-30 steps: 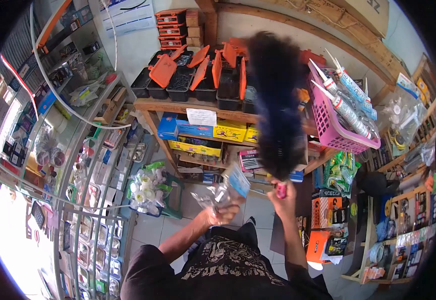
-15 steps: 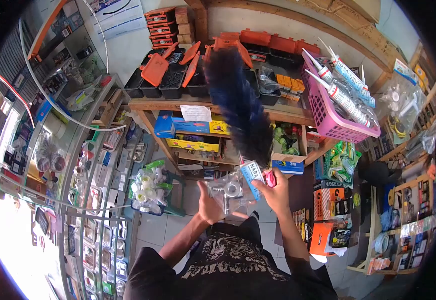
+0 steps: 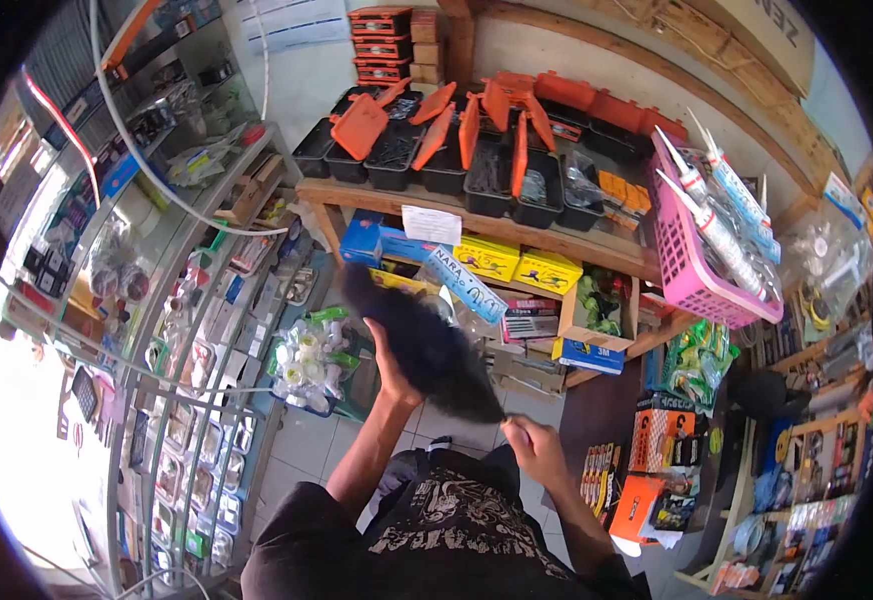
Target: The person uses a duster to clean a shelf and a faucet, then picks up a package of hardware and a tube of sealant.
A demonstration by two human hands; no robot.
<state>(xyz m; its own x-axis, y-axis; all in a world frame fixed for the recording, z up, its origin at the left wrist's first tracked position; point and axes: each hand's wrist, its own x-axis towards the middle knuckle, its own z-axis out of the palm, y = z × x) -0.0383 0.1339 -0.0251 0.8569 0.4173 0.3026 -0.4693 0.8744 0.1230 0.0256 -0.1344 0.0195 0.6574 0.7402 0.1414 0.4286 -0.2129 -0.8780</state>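
My right hand (image 3: pixel 537 450) is closed round the handle end of a dark feather duster (image 3: pixel 422 345), which slants up to the left in front of my body. Behind the duster shows a clear plastic packet with a blue and white NARA label (image 3: pixel 465 284); the duster hides most of it and its contents. My left hand (image 3: pixel 395 375) is at the packet's lower side, its thumb up and its fingers covered by the feathers. It appears to hold the packet from below.
Open black boxes with orange lids (image 3: pixel 392 150) line the wooden bench ahead. A pink basket (image 3: pixel 702 265) of sealant tubes stands at its right end. Glass shelving (image 3: pixel 172 400) runs along my left, near a stool with bagged white fittings (image 3: pixel 312 365). Orange boxes (image 3: pixel 642 505) are at the right.
The duster has swung down and left from upright, now crossing in front of the packet. The packet's label has shifted up and left, and my right hand has moved lower. The view has shifted.
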